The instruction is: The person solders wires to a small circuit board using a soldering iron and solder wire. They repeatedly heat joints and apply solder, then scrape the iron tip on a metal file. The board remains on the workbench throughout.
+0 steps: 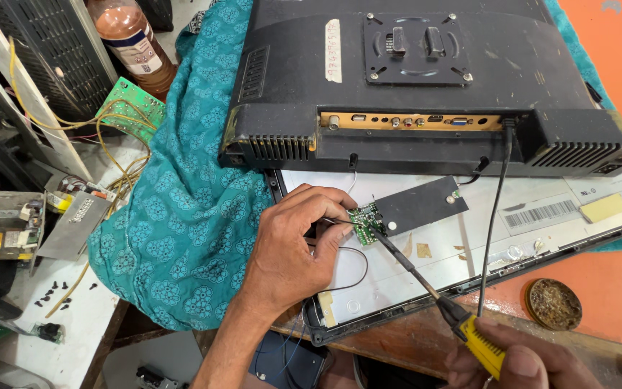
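At about five o'clock, nearest the camera, the right hand (523,364) is closed around the yellow handle of a soldering iron (426,284), whose dark shaft runs up toward eleven o'clock until its tip meets a small green circuit board (363,222). Just past it, at seven o'clock from that board, the left hand (293,241) comes in from the bottom edge with its fingers curled and pinched on the board's left edge and the thin wires there, steadying them. The small green circuit board sits near the middle of the view on the pale metal back of a flat display panel (541,230), touching the left end of a black rectangular strip (419,205). At four o'clock a round tin of brownish flux (554,304) rests on the orange table (613,288). A black cable (494,216) climbs from beside the iron to the port row of a black monitor back cover (426,79) lying at twelve o'clock, partly over the panel. A teal patterned cloth (181,216) spreads at nine o'clock, and beyond it, at ten o'clock, lie a larger green board (132,108) with yellow wires (113,155) and a brown bottle (132,43)
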A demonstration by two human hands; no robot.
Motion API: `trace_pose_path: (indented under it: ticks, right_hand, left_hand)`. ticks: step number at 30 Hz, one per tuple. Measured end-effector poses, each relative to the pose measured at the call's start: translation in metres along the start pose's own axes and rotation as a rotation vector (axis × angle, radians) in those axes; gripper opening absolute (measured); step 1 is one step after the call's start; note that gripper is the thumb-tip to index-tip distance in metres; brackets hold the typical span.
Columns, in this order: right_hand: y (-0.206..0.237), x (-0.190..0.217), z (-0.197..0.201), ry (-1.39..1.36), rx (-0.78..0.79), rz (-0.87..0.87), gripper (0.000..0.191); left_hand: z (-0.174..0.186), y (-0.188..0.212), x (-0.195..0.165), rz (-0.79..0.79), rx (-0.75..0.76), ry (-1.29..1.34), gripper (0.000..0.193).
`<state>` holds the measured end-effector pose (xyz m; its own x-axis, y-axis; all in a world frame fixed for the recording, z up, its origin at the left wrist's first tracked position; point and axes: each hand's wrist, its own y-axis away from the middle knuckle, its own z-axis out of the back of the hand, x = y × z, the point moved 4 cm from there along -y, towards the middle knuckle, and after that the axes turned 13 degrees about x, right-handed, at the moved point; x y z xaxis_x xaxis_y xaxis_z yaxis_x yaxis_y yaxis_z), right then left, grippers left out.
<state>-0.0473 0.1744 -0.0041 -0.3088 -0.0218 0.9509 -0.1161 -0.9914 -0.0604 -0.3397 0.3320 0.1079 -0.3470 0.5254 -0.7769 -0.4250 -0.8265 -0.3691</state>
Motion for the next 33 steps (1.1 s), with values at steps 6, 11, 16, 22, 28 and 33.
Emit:
trace_pose_path:
  ticks: [6, 11, 16, 22, 28, 33]
  right_hand:
    - [-0.003, -0.031, 0.019, -0.031, 0.176, -0.095, 0.073]
    - [0.001, -0.045, 0.028, -0.042, 0.142, -0.137, 0.072]
    - [0.006, -0.041, 0.023, -0.047, 0.069, -0.129, 0.069]
    - [0.008, -0.048, 0.027, 0.019, 0.06, -0.179, 0.069]
    - [0.007, -0.063, 0.039, -0.012, 0.106, -0.249, 0.07]
    - [0.011, -0.077, 0.045, 0.023, 0.137, -0.255, 0.069]
  left_hand:
    - [0.0, 0.0, 0.001, -0.002, -0.005, 0.006, 0.008]
    - [-0.001, 0.0, 0.001, 0.012, 0.001, 0.006, 0.008]
    - [-0.001, 0.0, 0.001, 0.009, -0.001, 0.012, 0.008]
    - [-0.001, 0.0, 0.001, 0.003, -0.007, 0.017, 0.008]
    - [-0.001, 0.0, 0.001, 0.006, -0.004, 0.025, 0.008]
    - [-0.001, 0.0, 0.002, 0.018, -0.004, 0.048, 0.007]
